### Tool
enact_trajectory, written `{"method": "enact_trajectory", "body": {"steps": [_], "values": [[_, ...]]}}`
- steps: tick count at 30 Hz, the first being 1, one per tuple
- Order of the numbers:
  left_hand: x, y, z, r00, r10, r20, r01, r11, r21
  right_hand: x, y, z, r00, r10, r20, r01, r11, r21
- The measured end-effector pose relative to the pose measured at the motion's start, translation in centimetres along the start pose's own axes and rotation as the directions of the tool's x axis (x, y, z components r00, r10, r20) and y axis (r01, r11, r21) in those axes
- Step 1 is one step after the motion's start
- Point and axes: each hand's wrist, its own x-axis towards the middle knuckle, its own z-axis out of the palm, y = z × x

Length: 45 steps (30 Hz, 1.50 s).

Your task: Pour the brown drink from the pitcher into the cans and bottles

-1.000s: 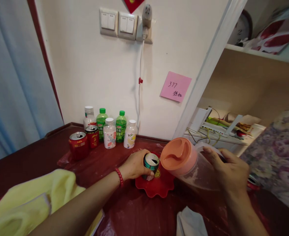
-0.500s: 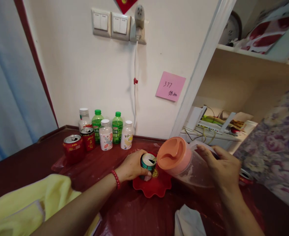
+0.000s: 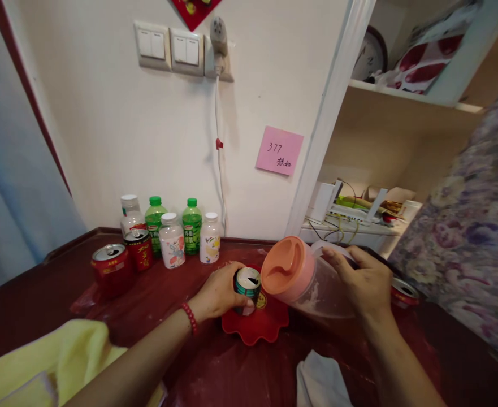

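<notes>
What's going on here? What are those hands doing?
A person's left hand holds a small, dark metal can with green bands at a red, wavy-edged dish. Their right hand grips a clear plastic jug by its handle. The jug is tilted, its round orange lid close to the can; I can't tell whether anything is flowing.

Here's the dark red table (image 3: 28,302), shiny film (image 3: 249,376) spread across it! Five capped bottles (image 3: 173,249) crowd the back, two cans (image 3: 112,274) left of them, another can (image 3: 403,295) far right; scalloped red dish (image 3: 251,332) mid-table, yellow cloth (image 3: 77,353) and pale cloth (image 3: 323,380) up front.
</notes>
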Motion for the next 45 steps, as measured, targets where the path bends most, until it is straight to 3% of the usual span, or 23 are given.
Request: {"method": "enact_trajectory", "body": {"steps": [6,17,28,45], "values": [[-0.1,0.2,-0.1,1.000,-0.019,-0.006,0.019,1.000,0.007,0.0,-0.4,0.1,0.999,-0.040,-0.022,0.040,0.999,0.004],[-0.1,0.2,-0.2,1.000,-0.016,-0.003,0.016,1.000,0.024,-0.3,0.9,0.5,0.999,-0.035,-0.038,0.035,0.999,-0.014],[-0.1,0.3,-0.2,1.000,-0.020,-0.007,0.020,1.000,0.021,-0.1,-0.7,0.4,1.000,0.022,-0.010,-0.022,1.000,0.019],[-0.1,0.3,-0.2,1.000,-0.012,-0.003,0.012,1.000,0.025,-0.2,-0.7,0.4,1.000,0.001,-0.025,-0.001,1.000,0.010]]}}
